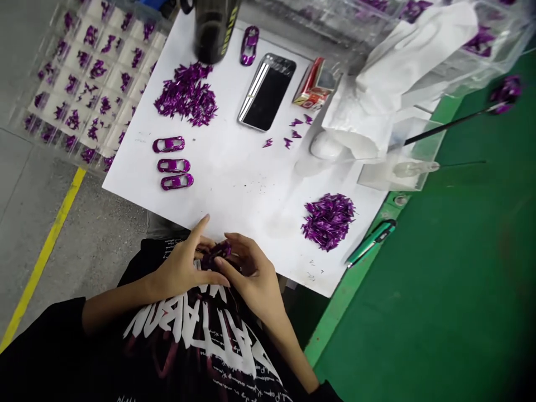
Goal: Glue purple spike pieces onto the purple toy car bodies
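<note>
Insp. note: purple car (216,252) gripped btwn L hand (182,265) and R hand (255,276), just off the near edge of the sheet (234,206), long axis approx. hand to hand, R thumb against it, neither hand clearly nearer, partly hidden.

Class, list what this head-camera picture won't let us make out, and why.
In the head view:
Purple piece: full shape partly hidden by the left hand and right hand.
Dark cup: top cut off by the upper edge.
Red box: print too small to read.
</note>
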{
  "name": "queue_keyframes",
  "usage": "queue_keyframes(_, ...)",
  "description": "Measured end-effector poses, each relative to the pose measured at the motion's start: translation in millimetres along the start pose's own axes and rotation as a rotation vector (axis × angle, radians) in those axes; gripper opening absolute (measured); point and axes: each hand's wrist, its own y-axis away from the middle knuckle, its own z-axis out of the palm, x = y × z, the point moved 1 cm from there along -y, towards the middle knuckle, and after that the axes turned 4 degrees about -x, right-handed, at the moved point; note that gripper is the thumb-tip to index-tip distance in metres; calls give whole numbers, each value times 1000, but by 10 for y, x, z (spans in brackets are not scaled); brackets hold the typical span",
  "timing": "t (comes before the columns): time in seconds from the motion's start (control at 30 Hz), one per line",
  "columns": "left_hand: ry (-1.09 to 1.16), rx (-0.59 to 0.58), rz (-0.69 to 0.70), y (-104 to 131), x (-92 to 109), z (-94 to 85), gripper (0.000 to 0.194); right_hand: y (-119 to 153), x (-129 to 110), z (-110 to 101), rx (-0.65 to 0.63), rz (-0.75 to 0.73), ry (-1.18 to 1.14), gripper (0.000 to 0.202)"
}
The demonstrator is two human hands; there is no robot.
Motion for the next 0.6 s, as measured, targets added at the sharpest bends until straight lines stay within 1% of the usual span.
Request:
queue_keyframes(0.03, 37, 15, -82, 31, -53, -19, 108, 18, 17, -1, -32, 29, 6, 43)
queue_keyframes(0.07, 64, 13, -157, 51, -102, -32, 100, 30, 33, 0, -72, 61, 22, 42)
queue_keyframes(0.1, 95, -13, -220, 57, -149, -41, 88, 36, 48, 1, -111, 93, 42, 40)
queue_keyframes(0.17, 194, -120, -311, 33, -239, -45, 72, 30, 71, -3, -154, 156, 71, 39)
queue_keyframes(0.23, 311, -234, -385, -35, -323, -30, 66, 7, 86, -14, -142, 190, 97, 38)
queue_keyframes(0.27, 364, -265, -410, -80, -360, -16, 63, -11, 89, -22, -120, 185, 122, 36)
queue_keyframes(0.33, 445, -272, -418, -182, -414, 23, 55, -52, 87, -40, -62, 140, 199, 33)
queue_keyframes(0.4, 500, -252, -384, -278, -434, 71, 46, -96, 82, -57, -20, 98, 277, 32)
queue_keyframes(0.47, 525, -239, -344, -353, -426, 117, 39, -139, 78, -69, -1, 102, 326, 32)
queue_keyframes(0.5, 512, -221, -323, -381, -417, 135, 37, -160, 76, -74, 2, 112, 345, 31)
queue_keyframes(0.6, 437, -111, -291, -427, -404, 173, 38, -217, 67, -86, 0, 150, 374, 29)
